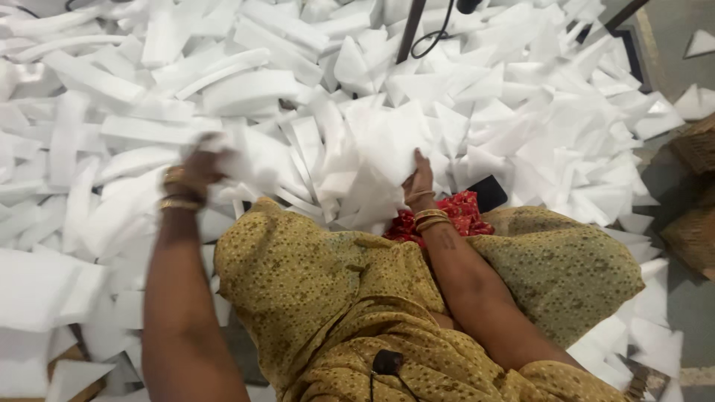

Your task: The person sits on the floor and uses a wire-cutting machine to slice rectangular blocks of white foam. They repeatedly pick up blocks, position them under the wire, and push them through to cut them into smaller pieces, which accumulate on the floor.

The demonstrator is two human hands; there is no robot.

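I sit amid a deep heap of white foam offcuts [313, 89], strips and triangles. My left hand [195, 170], blurred with motion, grips a white foam piece [249, 160] at the left of my lap. My right hand [419, 179] presses into a bundle of white foam pieces [380, 149] held upright in front of my knees, fingers partly hidden behind it. Both wrists carry gold bangles. My lap is covered by mustard-yellow dotted cloth [335, 283].
A red patterned cloth [454, 212] and a small black object [488, 192] lie by my right wrist. A dark pole with a hanging cable [413, 30] stands at the back. Bare grey floor [681, 22] and brown woven baskets [696, 149] lie at the right edge.
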